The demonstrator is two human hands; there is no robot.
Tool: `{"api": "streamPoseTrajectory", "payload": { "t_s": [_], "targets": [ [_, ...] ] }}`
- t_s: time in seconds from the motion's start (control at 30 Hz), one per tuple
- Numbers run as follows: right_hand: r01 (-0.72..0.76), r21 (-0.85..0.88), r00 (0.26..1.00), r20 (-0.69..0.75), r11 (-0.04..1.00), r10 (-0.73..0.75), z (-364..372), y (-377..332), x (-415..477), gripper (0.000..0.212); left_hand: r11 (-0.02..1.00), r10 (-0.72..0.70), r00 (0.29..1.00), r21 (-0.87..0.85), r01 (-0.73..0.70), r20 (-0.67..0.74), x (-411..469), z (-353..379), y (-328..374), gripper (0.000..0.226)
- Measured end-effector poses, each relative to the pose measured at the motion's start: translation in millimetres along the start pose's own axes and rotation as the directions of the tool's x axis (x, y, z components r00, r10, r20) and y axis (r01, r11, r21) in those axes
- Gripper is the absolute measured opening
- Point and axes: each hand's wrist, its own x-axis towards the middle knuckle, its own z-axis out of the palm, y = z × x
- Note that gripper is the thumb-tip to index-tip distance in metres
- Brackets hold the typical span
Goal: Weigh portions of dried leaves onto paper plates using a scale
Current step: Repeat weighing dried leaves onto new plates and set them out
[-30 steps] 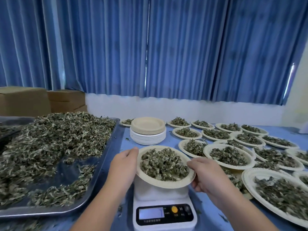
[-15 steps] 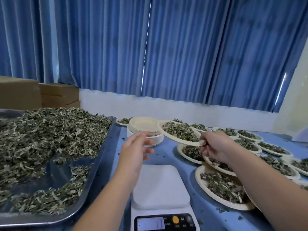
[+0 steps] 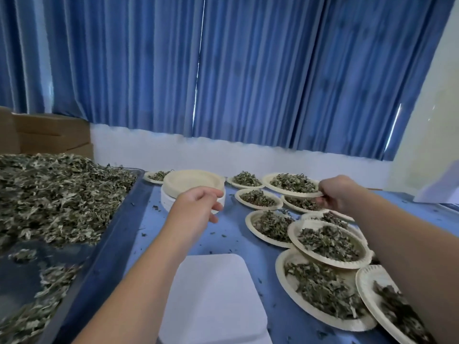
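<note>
Above the plate stack [image 3: 193, 181], left hand [image 3: 196, 209] fingers loosely open, right hand [image 3: 337, 194] gripping filled plate [image 3: 290, 184], roughly ten filled plates.

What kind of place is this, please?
Probably a simple workroom for portioning dried herbs: a big tray of loose leaves, a scale, many filled plates.

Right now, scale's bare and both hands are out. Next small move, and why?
Probably the left hand lifts the top plate off the empty stack: its fingers sit at the stack's rim, and the scale platform is bare. The right hand holds the filled plate over the far plates.
</note>
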Motion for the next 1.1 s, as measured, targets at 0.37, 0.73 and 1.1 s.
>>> {"api": "streamPoseTrajectory", "payload": {
  "t_s": [0.37, 0.73, 1.1],
  "targets": [
    [-0.139, -0.093, 0.99, 0.016, 0.986, 0.141, 9.5, 26.2, 45.2, 0.023, 1.0, 0.024, 0.999, -0.007, -0.023, 0.036, -1.5, 6.3, 9.1, 0.027],
    [-0.184, -0.095, 0.98, 0.059, 0.978, 0.19, 18.7, 35.4, 59.2, 0.013, 0.999, 0.02, 0.999, 0.03, -0.021, 0.036, 0.9, 4.7, 6.5, 0.026],
    [-0.231, -0.183, 0.957, 0.133, 0.956, 0.257, -0.9, 14.6, 29.9, 0.047, 0.999, 0.051, 0.999, 0.013, -0.051, 0.017, -0.1, -1.0, 15.4, 0.025]
  ]
}}
